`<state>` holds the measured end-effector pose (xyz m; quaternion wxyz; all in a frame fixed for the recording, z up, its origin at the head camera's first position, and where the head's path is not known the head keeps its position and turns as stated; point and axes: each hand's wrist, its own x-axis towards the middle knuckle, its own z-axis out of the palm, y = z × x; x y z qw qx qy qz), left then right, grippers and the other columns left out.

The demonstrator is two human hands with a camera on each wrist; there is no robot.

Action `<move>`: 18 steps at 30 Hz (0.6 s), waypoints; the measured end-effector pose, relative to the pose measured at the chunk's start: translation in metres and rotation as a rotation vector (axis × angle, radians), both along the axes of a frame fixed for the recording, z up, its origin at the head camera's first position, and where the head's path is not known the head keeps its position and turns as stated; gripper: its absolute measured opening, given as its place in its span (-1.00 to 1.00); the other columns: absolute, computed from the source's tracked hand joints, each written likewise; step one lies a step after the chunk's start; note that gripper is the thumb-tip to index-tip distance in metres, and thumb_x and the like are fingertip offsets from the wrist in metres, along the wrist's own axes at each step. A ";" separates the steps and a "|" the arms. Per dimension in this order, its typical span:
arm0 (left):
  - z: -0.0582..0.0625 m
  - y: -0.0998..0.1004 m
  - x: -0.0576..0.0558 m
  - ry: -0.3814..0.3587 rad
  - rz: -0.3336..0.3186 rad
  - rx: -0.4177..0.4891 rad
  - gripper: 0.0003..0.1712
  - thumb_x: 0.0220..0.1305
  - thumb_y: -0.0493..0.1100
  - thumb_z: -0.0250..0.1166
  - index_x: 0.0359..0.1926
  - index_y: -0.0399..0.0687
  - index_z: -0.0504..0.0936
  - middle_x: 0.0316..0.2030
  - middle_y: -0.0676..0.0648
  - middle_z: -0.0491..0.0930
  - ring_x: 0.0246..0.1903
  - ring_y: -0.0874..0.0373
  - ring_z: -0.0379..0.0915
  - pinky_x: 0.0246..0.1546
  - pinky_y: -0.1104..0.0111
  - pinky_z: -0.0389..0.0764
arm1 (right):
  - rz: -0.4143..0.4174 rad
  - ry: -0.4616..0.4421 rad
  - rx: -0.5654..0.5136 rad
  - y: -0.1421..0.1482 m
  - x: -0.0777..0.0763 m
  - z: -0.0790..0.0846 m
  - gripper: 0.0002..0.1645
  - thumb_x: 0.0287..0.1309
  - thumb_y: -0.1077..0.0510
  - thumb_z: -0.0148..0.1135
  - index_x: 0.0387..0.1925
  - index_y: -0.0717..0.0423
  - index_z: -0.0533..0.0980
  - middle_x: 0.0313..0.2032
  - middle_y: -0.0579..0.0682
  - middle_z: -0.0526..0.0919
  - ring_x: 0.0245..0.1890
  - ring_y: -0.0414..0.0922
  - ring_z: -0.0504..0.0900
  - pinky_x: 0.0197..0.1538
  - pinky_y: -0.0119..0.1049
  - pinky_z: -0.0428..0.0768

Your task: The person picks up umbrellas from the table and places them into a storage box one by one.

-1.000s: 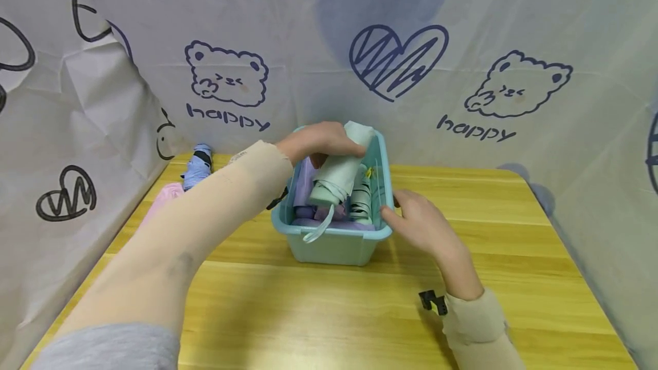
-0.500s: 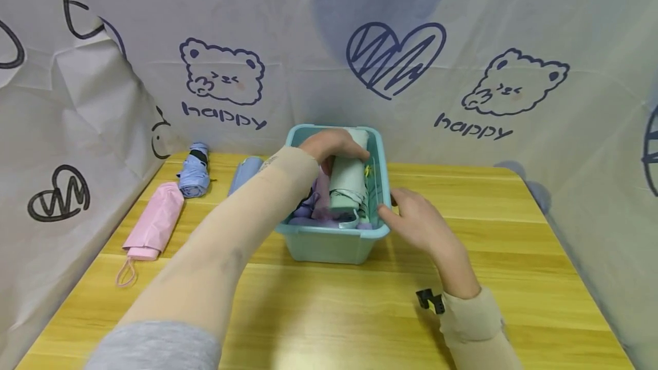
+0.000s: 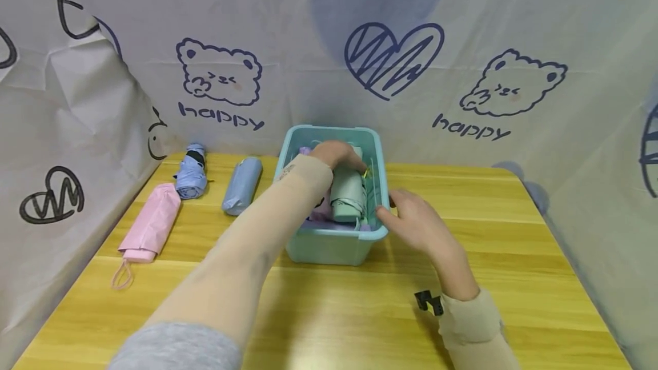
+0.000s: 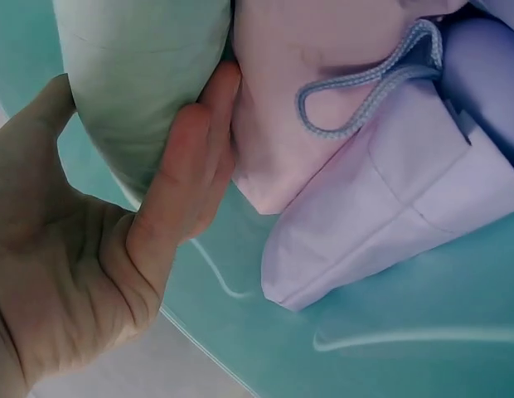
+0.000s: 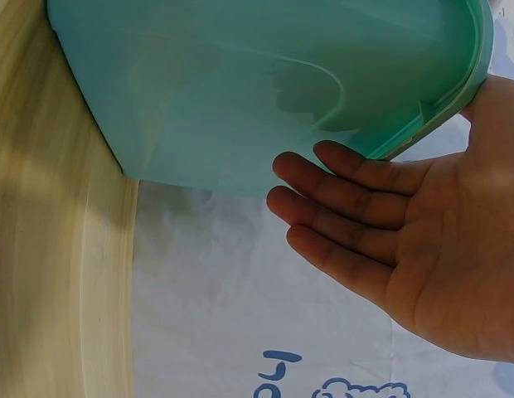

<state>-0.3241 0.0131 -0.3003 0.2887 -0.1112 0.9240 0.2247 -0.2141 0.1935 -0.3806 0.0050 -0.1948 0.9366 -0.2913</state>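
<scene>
My left hand [image 3: 339, 155] reaches down into a teal plastic bin [image 3: 329, 249]. It grips a mint green folded umbrella [image 3: 348, 192], thumb on one side and fingers on the other, as the left wrist view shows. Beside that umbrella in the bin lie a pale pink folded umbrella [image 4: 278, 91] and a lilac one [image 4: 365, 211] with a grey-blue wrist loop [image 4: 340, 131]. My right hand [image 3: 418, 222] is at the bin's right side, its thumb at the rim and its fingers stretched out along the outer wall.
Left of the bin, a blue folded umbrella [image 3: 243, 186], a blue umbrella with a black band [image 3: 192, 179] and a pink umbrella [image 3: 151, 221] lie on the wooden table [image 3: 329, 316]. A printed cloth [image 3: 303, 27] hangs behind the table.
My left hand has lowered the mint green umbrella deeper into the bin, on its right side. The left forearm has shifted right, uncovering the umbrellas on the table. My right hand has stayed at the bin.
</scene>
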 end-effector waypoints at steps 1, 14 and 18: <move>0.001 0.001 0.002 0.004 -0.026 -0.022 -0.18 0.31 0.24 0.35 0.34 -0.23 0.39 0.16 -0.21 0.51 0.03 -0.02 0.59 -0.14 0.21 0.75 | 0.000 0.000 -0.001 0.000 0.000 0.000 -0.42 0.41 -0.07 0.05 0.24 0.24 0.54 0.08 0.18 0.66 0.02 0.10 0.65 0.11 0.12 0.64; -0.009 0.002 0.002 0.045 -0.211 -0.233 -0.10 0.39 0.37 0.18 0.47 -0.17 0.35 0.34 -0.16 0.44 0.26 0.06 0.44 0.20 0.31 0.55 | -0.011 0.005 0.006 -0.001 0.003 -0.001 -0.39 0.42 -0.09 0.05 0.27 0.25 0.53 0.14 0.21 0.65 0.10 0.14 0.65 0.18 0.14 0.60; -0.004 -0.001 -0.002 0.019 -0.273 -0.232 -0.18 0.44 0.34 0.14 0.41 -0.17 0.41 0.32 -0.17 0.45 0.20 0.05 0.46 0.11 0.32 0.60 | -0.011 0.013 0.010 -0.001 0.002 -0.001 -0.38 0.42 -0.10 0.04 0.27 0.25 0.54 0.13 0.21 0.66 0.08 0.13 0.65 0.19 0.14 0.60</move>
